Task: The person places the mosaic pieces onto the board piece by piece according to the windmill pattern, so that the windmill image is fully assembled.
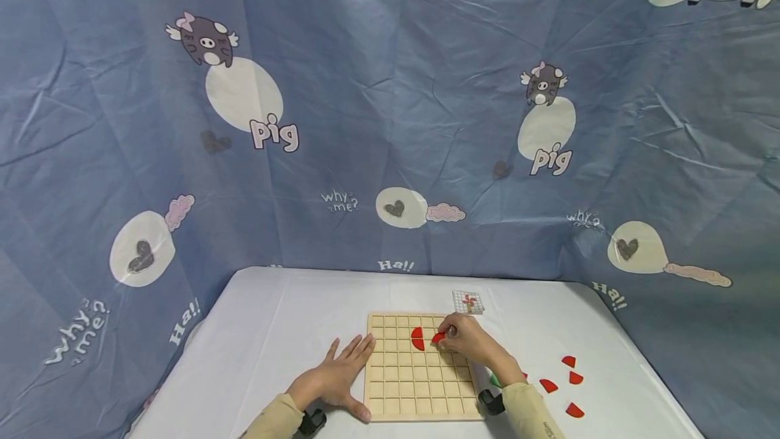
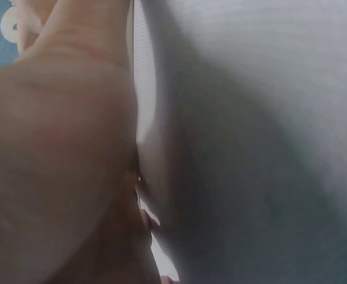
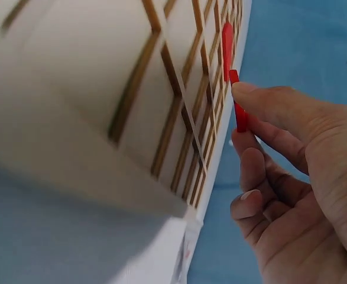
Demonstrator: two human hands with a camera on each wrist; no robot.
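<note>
Head view: wooden grid board (image 1: 420, 421) lies flat on the white worktop (image 1: 292, 330), its face split into square cells by raised strips. Two red pieces (image 1: 417, 344), rounded wedges, sit toward the far side of it, one directly beyond the other, straight edges meeting along a strip; most other visible cells bare. Right hand (image 1: 469, 339) over the board's far right part, pinching a third red piece (image 1: 438, 337) between thumb and fingers, just right of that pair. Right wrist view shows the pinched piece edge-on at the grid's face; contact with the strips cannot be told. Left hand (image 1: 338, 374) spread on the worktop, fingertips and thumb at the board's left edge; left wrist view dim, mostly palm and pale surface. Right hand and sleeve (image 1: 530, 408) block some right-hand cells. Beside that sleeve, a green piece (image 1: 495, 380) and a red one, both partly hidden; farther right, four loose red wedges (image 1: 574, 410), well apart from the board. Picture card (image 1: 468, 301) just beyond the far right corner, grid and red figure printed on it. Blue printed cloth (image 1: 390, 120) behind.
</note>
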